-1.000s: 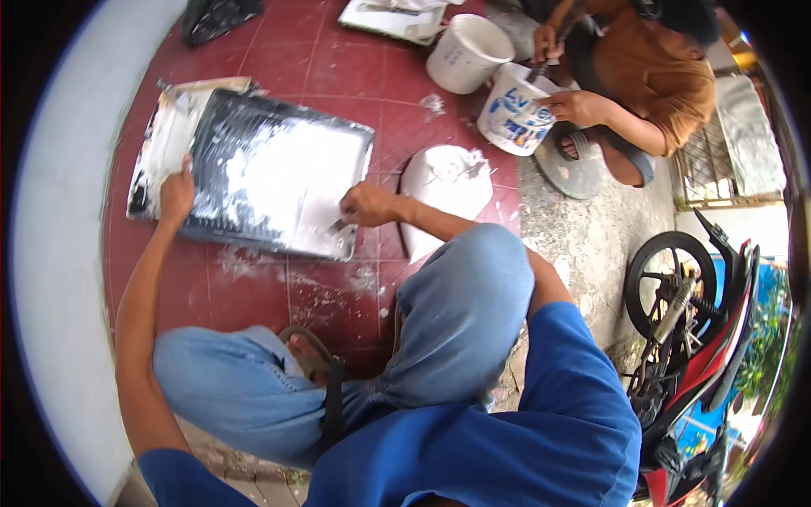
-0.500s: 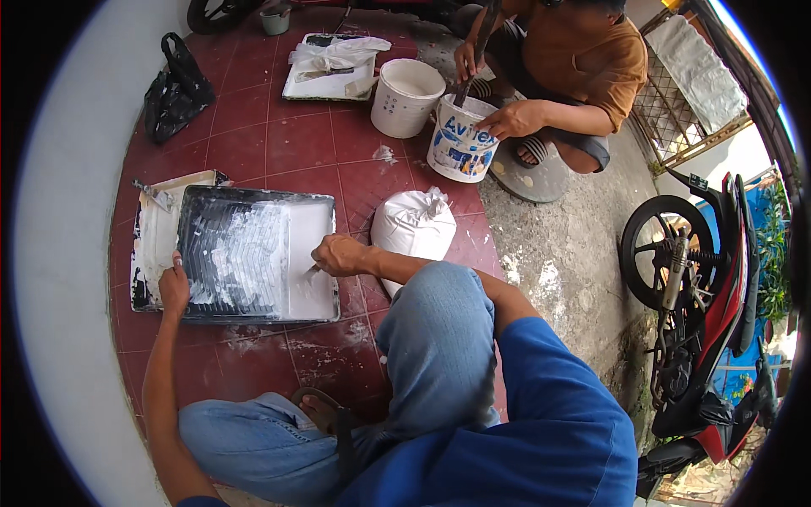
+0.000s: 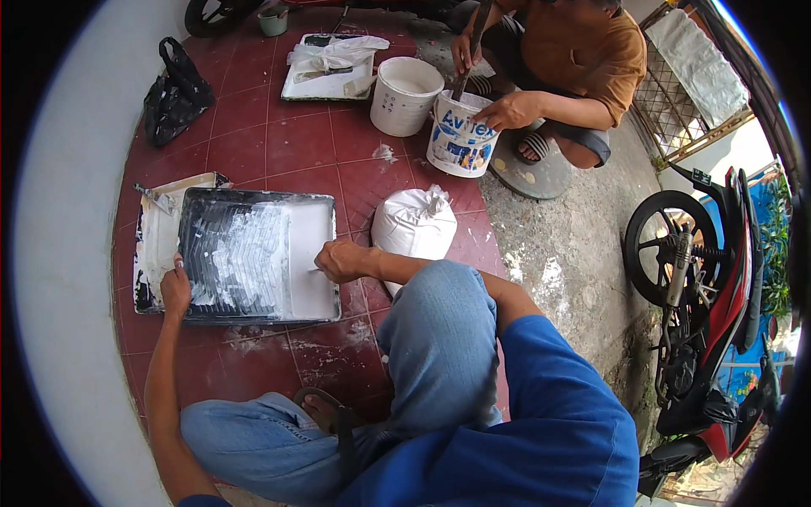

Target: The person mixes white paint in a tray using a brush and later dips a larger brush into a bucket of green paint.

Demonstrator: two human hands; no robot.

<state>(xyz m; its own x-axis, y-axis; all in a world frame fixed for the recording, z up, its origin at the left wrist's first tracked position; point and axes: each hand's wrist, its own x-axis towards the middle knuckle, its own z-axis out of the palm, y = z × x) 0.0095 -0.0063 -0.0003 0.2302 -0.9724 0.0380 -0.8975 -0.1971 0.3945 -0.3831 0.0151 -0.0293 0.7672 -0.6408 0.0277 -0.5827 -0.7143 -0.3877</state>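
Observation:
A black paint roller tray (image 3: 232, 253) with a ribbed slope streaked in white lies in front of me. White paint (image 3: 312, 245) fills the well along its right side. My left hand (image 3: 176, 289) is closed on the tray's left edge, thumb on top. At the right edge of the well, my right hand (image 3: 340, 260) is closed around a small tool (image 3: 318, 269). Only a short grey bit of it shows over the paint, so its kind is unclear. Just beyond that hand sits a knotted white bag (image 3: 414, 221).
Under the black tray lies another paint-stained tray (image 3: 156, 228) with a scraper (image 3: 154, 199) on it. Across from me a person (image 3: 583, 68) holds a stick (image 3: 471, 51) in a white bucket (image 3: 460, 139). Another bucket (image 3: 405, 97), a black plastic bag (image 3: 177, 93) and a motorcycle (image 3: 710, 296) stand around.
My right hand has shifted slightly to the right, and less of its tool shows. My left hand keeps its hold on the tray. The other person's stick has tilted more upright.

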